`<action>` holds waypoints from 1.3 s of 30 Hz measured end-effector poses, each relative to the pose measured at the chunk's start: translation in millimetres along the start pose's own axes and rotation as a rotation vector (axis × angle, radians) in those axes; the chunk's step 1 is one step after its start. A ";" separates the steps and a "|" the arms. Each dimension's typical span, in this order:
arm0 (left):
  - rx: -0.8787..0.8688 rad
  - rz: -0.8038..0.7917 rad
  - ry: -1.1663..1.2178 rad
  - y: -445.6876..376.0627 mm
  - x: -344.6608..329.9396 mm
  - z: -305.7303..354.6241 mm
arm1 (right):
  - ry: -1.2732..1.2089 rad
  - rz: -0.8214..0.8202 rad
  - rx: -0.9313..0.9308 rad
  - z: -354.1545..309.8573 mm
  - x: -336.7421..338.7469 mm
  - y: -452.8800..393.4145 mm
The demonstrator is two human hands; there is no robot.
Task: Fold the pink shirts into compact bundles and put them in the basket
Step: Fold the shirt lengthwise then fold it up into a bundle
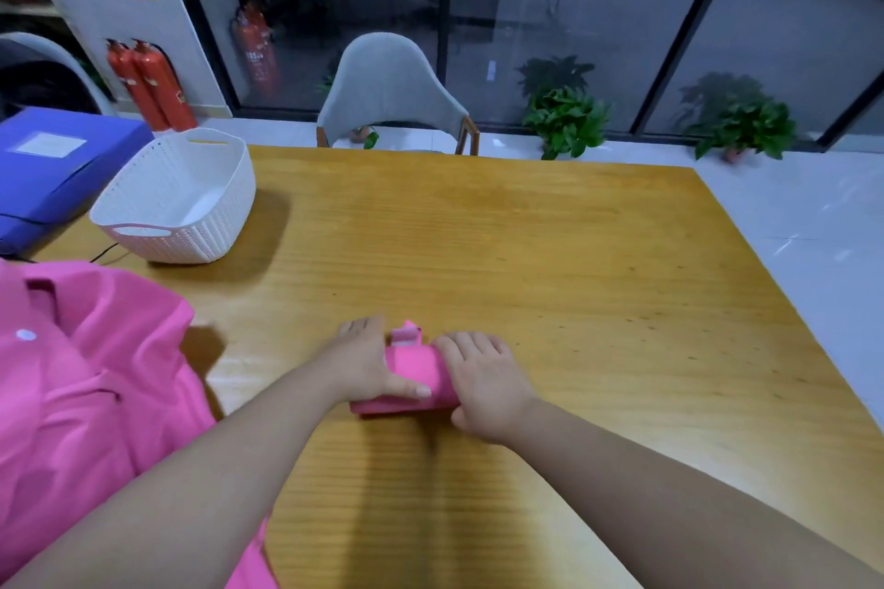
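A pink shirt rolled into a compact bundle lies on the wooden table near the front middle. My left hand grips its left end, thumb lying across the top. My right hand wraps over its right end, fingers curled on the far side. A small flap with a white label sticks up behind the roll. The white woven basket stands at the table's far left with nothing visible inside. A loose pile of pink shirts spreads over the table's left front.
A blue file box sits left of the basket, with a black cable beside it. A grey chair stands at the table's far edge. Potted plants and red fire extinguishers line the floor by the glass wall.
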State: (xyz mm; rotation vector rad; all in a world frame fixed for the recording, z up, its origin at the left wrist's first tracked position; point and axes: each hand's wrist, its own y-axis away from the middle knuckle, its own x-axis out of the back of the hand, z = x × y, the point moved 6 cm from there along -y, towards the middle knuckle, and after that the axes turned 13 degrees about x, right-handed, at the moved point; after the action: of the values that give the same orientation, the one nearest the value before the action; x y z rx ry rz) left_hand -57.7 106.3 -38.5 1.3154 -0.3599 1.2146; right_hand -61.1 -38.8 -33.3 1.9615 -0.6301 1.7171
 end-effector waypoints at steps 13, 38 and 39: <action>-0.261 0.147 -0.298 20.4 -0.1 25.9 | -0.023 -0.106 -0.058 6.3 -0.8 -4.2; -0.252 0.899 0.271 101.2 57.8 20.3 | -1.507 0.466 -0.696 -39.0 56.5 43.5; -0.254 0.899 0.251 102.3 55.8 20.0 | -1.577 0.429 -0.616 -46.2 60.4 39.9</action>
State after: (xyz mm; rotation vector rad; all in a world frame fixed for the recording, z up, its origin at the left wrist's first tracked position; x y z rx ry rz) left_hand -111.3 94.2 66.1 0.7564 -0.9479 1.9710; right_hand -114.5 -44.8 33.6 2.3690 -1.8347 -0.3365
